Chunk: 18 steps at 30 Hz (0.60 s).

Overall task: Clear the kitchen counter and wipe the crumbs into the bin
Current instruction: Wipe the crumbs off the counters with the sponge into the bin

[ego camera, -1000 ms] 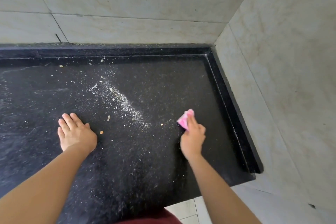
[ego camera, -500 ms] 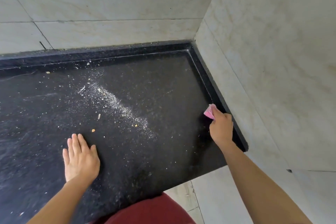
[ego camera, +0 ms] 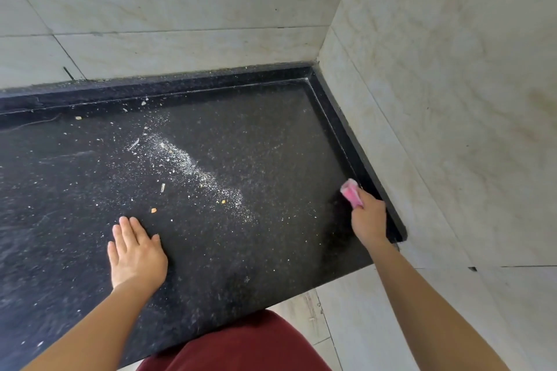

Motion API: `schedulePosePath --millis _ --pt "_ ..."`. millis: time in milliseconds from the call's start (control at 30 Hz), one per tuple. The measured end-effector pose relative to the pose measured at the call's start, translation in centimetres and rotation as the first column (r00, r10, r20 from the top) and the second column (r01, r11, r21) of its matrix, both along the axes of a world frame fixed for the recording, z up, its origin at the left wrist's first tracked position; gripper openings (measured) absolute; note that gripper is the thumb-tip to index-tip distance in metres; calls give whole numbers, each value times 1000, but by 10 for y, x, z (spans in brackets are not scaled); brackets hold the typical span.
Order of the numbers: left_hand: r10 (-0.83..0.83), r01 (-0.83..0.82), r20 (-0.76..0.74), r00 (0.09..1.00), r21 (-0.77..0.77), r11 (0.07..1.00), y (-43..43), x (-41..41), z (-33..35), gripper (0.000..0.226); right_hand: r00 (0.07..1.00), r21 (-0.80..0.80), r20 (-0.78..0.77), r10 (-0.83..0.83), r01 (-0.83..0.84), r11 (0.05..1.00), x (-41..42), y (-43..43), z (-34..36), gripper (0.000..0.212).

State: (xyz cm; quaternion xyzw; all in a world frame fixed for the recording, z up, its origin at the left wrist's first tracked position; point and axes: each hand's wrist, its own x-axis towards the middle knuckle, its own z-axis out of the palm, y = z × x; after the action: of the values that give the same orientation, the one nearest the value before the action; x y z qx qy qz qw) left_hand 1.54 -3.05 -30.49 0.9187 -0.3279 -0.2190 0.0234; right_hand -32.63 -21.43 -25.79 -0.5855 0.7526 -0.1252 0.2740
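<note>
Two hands are at work on the black speckled table (ego camera: 271, 135). The left hand (ego camera: 137, 253) lies palm down on the surface, its fingers (ego camera: 125, 230) straight, close together and holding nothing. The right hand (ego camera: 369, 220) has its fingers (ego camera: 368, 201) curled round a pink cloth (ego camera: 351, 196), which sticks out beyond the fingertips and meets the table just beside the raised black rim (ego camera: 355, 141) on the right edge. The crumbs (ego camera: 193, 166) form a pale diagonal streak beyond the left fingers and to their right, well to the left of the right fingers and apart from the cloth. One orange crumb (ego camera: 153, 210) lies just beyond the left fingertips, not touching them. Finer specks are scattered over the surface between the two hands. Pale wall tiles (ego camera: 180, 9) meet the table at the rim on the far side and the right side.
</note>
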Motion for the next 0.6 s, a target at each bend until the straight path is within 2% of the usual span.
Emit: schedulePosePath --millis 67,100,167,233,300,333,400,433,500,533,600 --pt "1 -1 4 1000 11 1000 0 -1 0 58 975 86 -223 23 -4 996 -11 3 -8 57" --pt "4 -4 0 1000 16 1000 0 -1 1 58 953 118 -294 67 -34 992 -6 10 -12 67" --pt "5 -5 -6 1000 18 1000 0 -1 2 58 944 48 -305 125 -115 992 23 30 -22 76" --pt "2 -2 -8 1000 13 1000 -1 -2 3 58 953 -50 -230 199 -216 975 59 54 -28 77" --pt "-1 1 -7 1000 10 1000 -1 -3 4 58 935 -54 -136 327 -336 940 94 76 -33 75" --pt "-1 1 -8 1000 11 1000 -1 -4 5 58 917 -28 -58 395 -397 917 110 85 -34 72" --pt "-6 7 -7 1000 15 1000 0 -4 6 58 864 26 226 450 -467 884 134 94 -36 59" --pt "-9 9 -5 1000 18 1000 0 -4 7 58 826 23 373 421 -462 886 140 95 -33 49" --pt "-8 8 -7 1000 18 1000 0 -4 7 58 782 -73 519 344 -361 930 137 87 -22 28" --pt "-9 9 -9 1000 12 1000 0 -4 7 58 778 -157 537 326 -288 945 126 79 -15 22" --pt "-8 8 -13 1000 6 1000 0 -4 7 58 823 -292 492 285 -152 944 93 59 -6 28"
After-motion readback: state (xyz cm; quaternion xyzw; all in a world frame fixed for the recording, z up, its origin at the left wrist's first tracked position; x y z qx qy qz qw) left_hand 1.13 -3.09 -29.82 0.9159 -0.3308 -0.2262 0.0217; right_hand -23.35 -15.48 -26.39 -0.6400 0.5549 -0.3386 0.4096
